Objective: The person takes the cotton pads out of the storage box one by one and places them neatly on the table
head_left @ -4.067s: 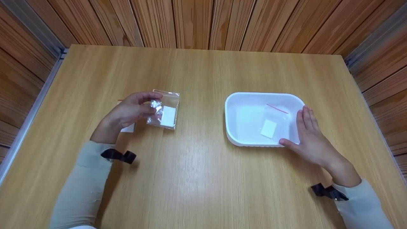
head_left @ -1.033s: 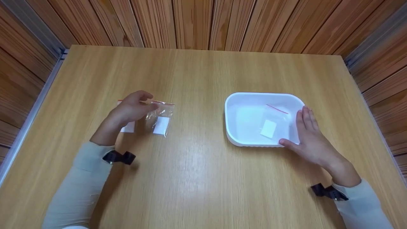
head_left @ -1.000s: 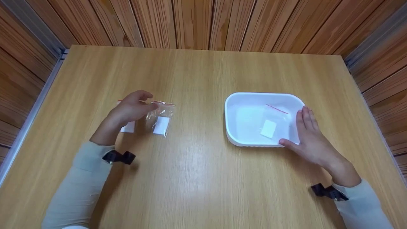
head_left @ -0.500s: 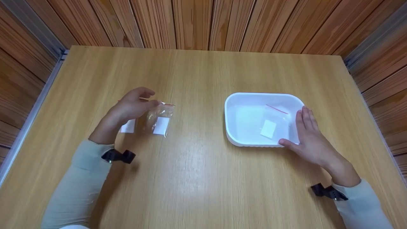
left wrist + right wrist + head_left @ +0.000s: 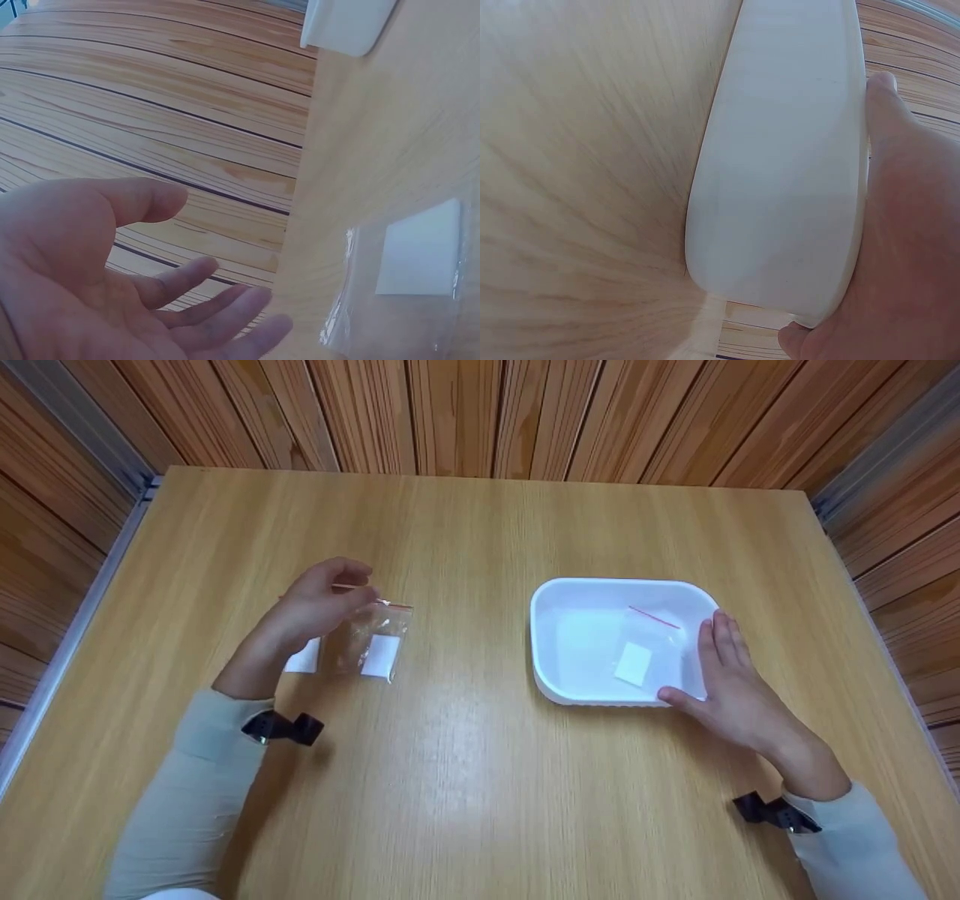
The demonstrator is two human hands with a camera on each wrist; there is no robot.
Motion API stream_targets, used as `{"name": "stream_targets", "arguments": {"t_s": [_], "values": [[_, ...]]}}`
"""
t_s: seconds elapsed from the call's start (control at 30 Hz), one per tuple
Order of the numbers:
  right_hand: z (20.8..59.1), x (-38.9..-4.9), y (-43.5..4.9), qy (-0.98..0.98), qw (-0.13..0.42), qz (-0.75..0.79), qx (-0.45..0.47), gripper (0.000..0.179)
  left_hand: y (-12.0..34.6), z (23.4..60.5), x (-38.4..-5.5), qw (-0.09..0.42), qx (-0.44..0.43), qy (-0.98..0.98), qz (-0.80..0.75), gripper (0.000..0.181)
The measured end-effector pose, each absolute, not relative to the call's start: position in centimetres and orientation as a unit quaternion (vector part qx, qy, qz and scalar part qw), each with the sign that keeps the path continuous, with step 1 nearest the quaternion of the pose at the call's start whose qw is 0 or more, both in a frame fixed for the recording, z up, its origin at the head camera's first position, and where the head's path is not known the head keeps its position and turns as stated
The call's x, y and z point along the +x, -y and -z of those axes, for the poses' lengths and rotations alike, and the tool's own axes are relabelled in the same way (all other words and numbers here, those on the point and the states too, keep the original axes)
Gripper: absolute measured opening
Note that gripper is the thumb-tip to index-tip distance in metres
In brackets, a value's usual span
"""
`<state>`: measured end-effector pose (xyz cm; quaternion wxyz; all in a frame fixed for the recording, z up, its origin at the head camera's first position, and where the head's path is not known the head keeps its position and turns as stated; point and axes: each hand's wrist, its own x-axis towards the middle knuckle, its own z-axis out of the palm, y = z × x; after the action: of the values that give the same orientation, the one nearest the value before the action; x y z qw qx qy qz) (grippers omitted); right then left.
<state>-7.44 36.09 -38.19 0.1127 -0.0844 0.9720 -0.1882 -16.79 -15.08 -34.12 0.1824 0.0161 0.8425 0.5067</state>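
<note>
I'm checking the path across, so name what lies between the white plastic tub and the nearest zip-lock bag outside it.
Nothing but bare wooden tabletop separates the zip-lock bag from the white plastic tub, as the head view shows.

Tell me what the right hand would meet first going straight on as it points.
The white tub: the right hand rests against its side, so it would likely push that at once, though depth is hard to judge.

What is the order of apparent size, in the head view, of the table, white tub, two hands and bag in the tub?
Table
White tub
Left hand and right hand: too alike to rank
Bag in the tub
</note>
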Motion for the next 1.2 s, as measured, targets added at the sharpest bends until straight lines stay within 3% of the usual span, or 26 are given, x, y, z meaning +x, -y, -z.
{"name": "stream_targets", "arguments": {"t_s": [0.6,1.2], "values": [[38.2,-7.4,-36.0,-0.971,0.117,0.19,-0.082,0.116,14.5,35.4,-17.2,0.144,0.093,-0.789,-0.59,0.046],[38.5,-7.5,-36.1,-0.975,0.105,0.174,-0.091,0.116,13.4,35.7,-17.6,0.164,0.116,-0.765,-0.612,0.047]]}}
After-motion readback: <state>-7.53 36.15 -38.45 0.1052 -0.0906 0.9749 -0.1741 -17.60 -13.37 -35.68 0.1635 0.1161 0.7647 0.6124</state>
